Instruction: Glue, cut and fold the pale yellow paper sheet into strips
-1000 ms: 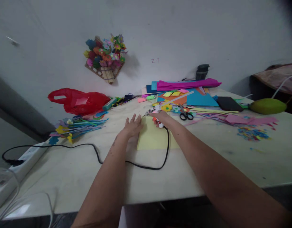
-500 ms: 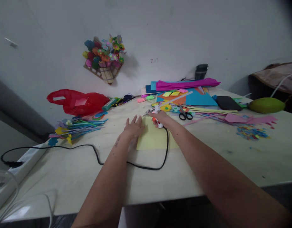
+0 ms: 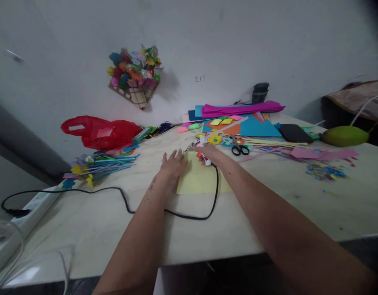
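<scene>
A pale yellow sheet (image 3: pixel 195 178) lies on the table in front of me. My left hand (image 3: pixel 173 164) rests flat at its left edge, fingers spread. Over the sheet's far part, my right hand (image 3: pixel 209 151) is closed around a white and orange hot glue gun (image 3: pixel 207 161), largely hidden by the fingers. From its handle a black cord (image 3: pixel 189 217) loops across the table to the left. Foam flowers (image 3: pixel 214 139) lie just beyond the right hand, and black-handled scissors (image 3: pixel 240 150) sit to its right.
On the left are a red plastic bag (image 3: pixel 109 133), a bunch of paper flowers (image 3: pixel 93 166) and a power strip (image 3: pixel 38 209). Coloured sheets (image 3: pixel 259 126), a phone (image 3: pixel 295 133), a green pouch (image 3: pixel 345 136) and paper scraps (image 3: pixel 327 171) occupy the right side. Behind stands a wall.
</scene>
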Motion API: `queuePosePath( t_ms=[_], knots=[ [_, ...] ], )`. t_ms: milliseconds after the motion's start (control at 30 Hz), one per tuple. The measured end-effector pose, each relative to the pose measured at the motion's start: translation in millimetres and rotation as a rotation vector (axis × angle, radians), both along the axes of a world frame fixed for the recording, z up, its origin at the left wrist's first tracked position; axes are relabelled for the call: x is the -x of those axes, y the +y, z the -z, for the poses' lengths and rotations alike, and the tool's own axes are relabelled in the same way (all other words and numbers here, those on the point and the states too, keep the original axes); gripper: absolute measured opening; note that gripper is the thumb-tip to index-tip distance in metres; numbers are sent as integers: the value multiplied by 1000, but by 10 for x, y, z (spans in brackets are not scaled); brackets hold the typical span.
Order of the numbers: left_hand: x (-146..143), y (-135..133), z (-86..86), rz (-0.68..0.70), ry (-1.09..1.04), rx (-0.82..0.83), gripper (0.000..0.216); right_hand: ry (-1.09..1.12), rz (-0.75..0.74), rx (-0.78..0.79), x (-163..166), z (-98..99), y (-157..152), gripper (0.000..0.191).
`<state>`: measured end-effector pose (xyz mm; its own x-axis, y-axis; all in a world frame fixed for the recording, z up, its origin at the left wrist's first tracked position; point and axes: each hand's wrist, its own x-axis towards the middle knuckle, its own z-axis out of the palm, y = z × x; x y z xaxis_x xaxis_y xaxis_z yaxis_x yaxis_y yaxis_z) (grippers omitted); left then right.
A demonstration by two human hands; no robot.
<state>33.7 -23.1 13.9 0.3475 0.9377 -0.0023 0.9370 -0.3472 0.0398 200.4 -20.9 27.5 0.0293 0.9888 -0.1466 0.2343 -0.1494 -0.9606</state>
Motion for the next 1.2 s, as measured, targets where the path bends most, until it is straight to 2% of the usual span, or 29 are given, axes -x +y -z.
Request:
queuePosePath(
  t_ms=[233, 367, 567, 1000, 1200],
  knots=[
    [97, 105, 123, 13, -142, -183, 54, -17, 3, 11, 8, -1, 12, 37],
    [129, 145, 170, -6, -136, -180, 55, -4, 8, 26, 17, 19, 39, 36],
    [110, 150, 206, 63, -149, -188, 55, 8, 11, 24, 14, 46, 71, 35],
    [-21, 134, 207, 8, -84, -226, 55, 46, 16, 26, 17, 32, 41, 35],
    [41, 168, 216, -11, -168, -180, 54, 48, 12, 23, 15, 57, 71, 34]
  ],
)
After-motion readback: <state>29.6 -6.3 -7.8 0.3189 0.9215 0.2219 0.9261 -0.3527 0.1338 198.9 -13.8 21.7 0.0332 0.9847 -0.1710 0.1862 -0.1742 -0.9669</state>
